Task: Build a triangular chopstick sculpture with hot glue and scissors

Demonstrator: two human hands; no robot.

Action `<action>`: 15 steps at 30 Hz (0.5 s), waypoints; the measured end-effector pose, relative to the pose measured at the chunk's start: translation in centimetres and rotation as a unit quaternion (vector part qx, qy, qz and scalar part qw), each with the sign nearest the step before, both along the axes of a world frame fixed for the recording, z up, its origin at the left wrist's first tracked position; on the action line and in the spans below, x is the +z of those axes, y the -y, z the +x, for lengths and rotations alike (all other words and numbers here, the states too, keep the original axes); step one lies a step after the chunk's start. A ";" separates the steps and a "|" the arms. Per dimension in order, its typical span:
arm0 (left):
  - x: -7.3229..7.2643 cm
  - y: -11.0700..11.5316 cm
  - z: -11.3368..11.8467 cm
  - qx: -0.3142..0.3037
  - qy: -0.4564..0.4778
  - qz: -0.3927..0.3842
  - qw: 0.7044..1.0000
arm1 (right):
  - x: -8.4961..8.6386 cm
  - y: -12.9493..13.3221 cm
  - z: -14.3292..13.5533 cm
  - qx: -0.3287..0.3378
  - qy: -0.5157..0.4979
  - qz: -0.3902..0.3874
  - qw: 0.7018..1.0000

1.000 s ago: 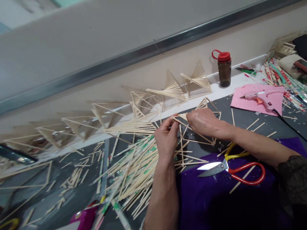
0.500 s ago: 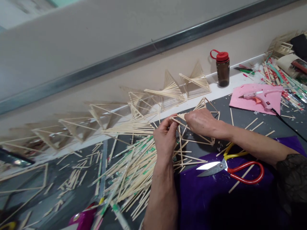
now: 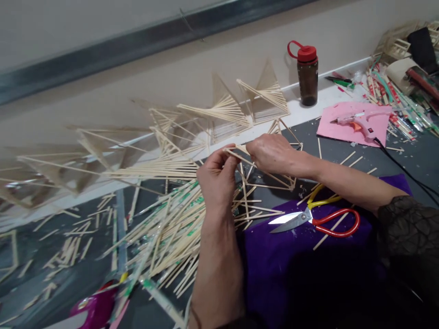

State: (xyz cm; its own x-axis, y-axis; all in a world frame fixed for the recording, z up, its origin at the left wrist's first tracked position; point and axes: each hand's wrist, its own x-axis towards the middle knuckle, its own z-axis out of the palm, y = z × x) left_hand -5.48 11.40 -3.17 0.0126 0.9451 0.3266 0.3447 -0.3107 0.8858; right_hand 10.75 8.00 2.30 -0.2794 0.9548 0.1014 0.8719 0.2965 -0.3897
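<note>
My left hand (image 3: 219, 173) pinches one corner of an angular frame made of thin wooden sticks (image 3: 269, 186), thumb and fingers pressed together. Close beside it, my right hand (image 3: 273, 154) is closed over the same frame with its fingers curled in. Whatever lies under the right fingers is hidden. Part of the frame shows beyond the right hand and below it, above the dark table. Scissors (image 3: 307, 217) with one yellow and one red handle lie on purple cloth (image 3: 274, 265), in front of the right forearm. A large heap of loose sticks (image 3: 178, 233) is left of my left wrist.
Several twisted stick models (image 3: 219, 112) stand along the wall. A brown bottle (image 3: 307, 80) with a red lid is behind my right hand. A glue gun (image 3: 358, 125) with a black cord rests on a pink sheet (image 3: 325, 121). A magenta object (image 3: 94, 306) lies at front left.
The whole scene has shifted left and up in the picture as my head turned. Both hands keep nearly the same hold on the stick frame.
</note>
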 end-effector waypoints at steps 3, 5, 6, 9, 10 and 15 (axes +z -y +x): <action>0.1 0.1 0.2 0.001 0.008 0.000 1.000 | -0.1 0.0 0.0 -0.004 -0.010 -0.007 1.000; 0.2 0.2 0.3 0.002 0.008 0.000 1.000 | -0.2 0.1 0.0 -0.009 -0.015 -0.010 1.000; 0.3 0.2 0.3 0.002 0.007 -0.001 1.000 | -0.2 0.1 0.0 -0.012 -0.015 -0.011 1.000; 0.4 0.3 0.3 -0.001 0.005 -0.003 1.000 | -0.2 0.2 0.0 -0.018 -0.006 -0.014 1.000; 0.4 0.3 0.3 -0.001 0.005 -0.004 1.000 | -0.2 0.2 0.0 -0.017 -0.002 -0.014 1.000; 0.4 0.2 0.2 -0.008 -0.001 -0.003 1.000 | 0.0 0.2 -0.1 -0.008 0.016 -0.012 1.000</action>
